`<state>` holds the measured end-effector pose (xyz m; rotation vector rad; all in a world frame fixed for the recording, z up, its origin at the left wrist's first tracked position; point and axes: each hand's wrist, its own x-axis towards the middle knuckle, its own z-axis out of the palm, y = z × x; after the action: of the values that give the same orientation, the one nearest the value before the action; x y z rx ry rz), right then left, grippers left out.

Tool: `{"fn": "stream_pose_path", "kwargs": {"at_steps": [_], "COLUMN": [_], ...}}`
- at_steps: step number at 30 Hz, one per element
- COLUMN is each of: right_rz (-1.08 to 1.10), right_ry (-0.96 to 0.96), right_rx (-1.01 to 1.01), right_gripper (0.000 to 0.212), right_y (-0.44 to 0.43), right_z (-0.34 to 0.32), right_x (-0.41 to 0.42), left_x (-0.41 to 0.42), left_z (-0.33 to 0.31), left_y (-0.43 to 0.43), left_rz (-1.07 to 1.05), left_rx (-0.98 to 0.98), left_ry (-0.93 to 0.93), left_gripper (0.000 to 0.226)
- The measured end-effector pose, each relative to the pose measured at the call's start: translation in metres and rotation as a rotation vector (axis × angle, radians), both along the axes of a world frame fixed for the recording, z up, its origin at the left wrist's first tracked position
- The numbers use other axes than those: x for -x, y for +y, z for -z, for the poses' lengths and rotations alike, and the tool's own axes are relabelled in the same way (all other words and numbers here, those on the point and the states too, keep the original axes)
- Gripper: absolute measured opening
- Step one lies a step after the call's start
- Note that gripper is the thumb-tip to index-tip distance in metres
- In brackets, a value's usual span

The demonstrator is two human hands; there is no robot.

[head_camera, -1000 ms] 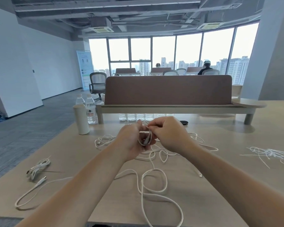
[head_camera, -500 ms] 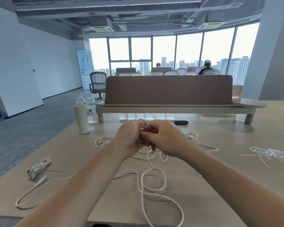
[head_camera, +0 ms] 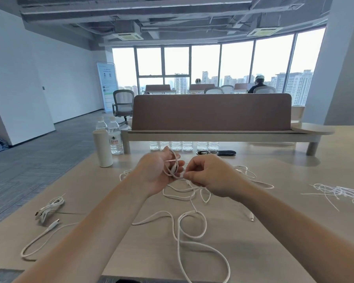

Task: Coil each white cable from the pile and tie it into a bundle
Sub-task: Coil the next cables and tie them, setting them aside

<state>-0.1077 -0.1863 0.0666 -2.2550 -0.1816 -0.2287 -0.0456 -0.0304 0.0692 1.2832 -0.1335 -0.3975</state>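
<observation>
Compared with half a second ago, when both hands were pressed close together and the coil was hidden between them, the hands are now drawn slightly apart and the left hand (head_camera: 157, 173) is turned palm-up. The coil (head_camera: 173, 168) of white cable (head_camera: 190, 203) is thereby exposed: it is looped round the curled left fingers (head_camera: 177, 158) and held there. A thin strand, possibly a tie, is seen crossing those fingers, but what it is cannot be told. The right hand (head_camera: 209, 176) is held just beside the left fingers, its own fingers curled. A short length of cable at the bottom of the coil is pinched between its thumb and forefinger. The remaining length hangs below the right fingers onto the table (head_camera: 274, 231) and runs in loose loops toward the near edge. Further loose cables (head_camera: 245, 170) lie just beyond the right fingers. From this it is judged that winding is not complete: several turns are secured, and much slack has yet to be taken up before tying. One tied bundle (head_camera: 49, 207) lies well to the left of the left fingers. A heap of ties (head_camera: 339, 193) lies well to the right of the right fingers
</observation>
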Motion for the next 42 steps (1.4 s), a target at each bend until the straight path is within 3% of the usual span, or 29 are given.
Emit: {"fn": "stream_pose_path", "kwargs": {"at_steps": [7,12,17,19,23,26,29,33,36,42], "right_rz": [0.088,0.113,0.133,0.119,0.112,0.059,-0.004,-0.058,0.039,0.263], "right_ry": [-0.101,-0.111,-0.168,-0.185,-0.188,-0.029,0.109,0.161,0.156,0.089], "right_rx": [0.346,0.388,0.508,0.52,0.401,0.28,0.32,0.05,-0.102,-0.18], "right_gripper": [0.019,0.016,0.037,0.036,0.029,0.026,0.018,0.014,0.017,0.016], "right_y": [0.01,0.013,0.013,0.013,0.009,-0.001,-0.022,-0.045,-0.05,-0.029], "right_z": [-0.002,-0.007,-0.008,-0.007,-0.004,-0.003,-0.002,-0.003,-0.008,-0.013], "right_x": [0.001,0.003,0.003,0.003,0.0,-0.002,-0.002,-0.001,-0.003,-0.011], "left_x": [0.008,0.015,0.014,0.015,0.014,0.01,0.003,-0.005,-0.003,0.006], "left_z": [-0.001,-0.004,-0.002,0.0,0.001,-0.005,-0.01,-0.01,-0.005,0.005], "left_y": [-0.005,-0.006,-0.006,-0.009,-0.011,-0.005,0.006,0.018,0.017,-0.005], "left_rz": [0.084,0.118,0.126,0.097,0.05,0.022,0.021,0.043,0.115,0.18], "left_rx": [-0.18,-0.259,-0.363,-0.399,-0.428,-0.378,-0.343,-0.314,-0.335,-0.395], "left_ry": [-0.086,-0.144,-0.23,-0.27,-0.332,-0.284,-0.227,-0.201,-0.192,-0.237], "left_gripper": [0.043,0.042,0.043,0.045,0.047,0.048,0.051,0.049,0.048,0.055]}}
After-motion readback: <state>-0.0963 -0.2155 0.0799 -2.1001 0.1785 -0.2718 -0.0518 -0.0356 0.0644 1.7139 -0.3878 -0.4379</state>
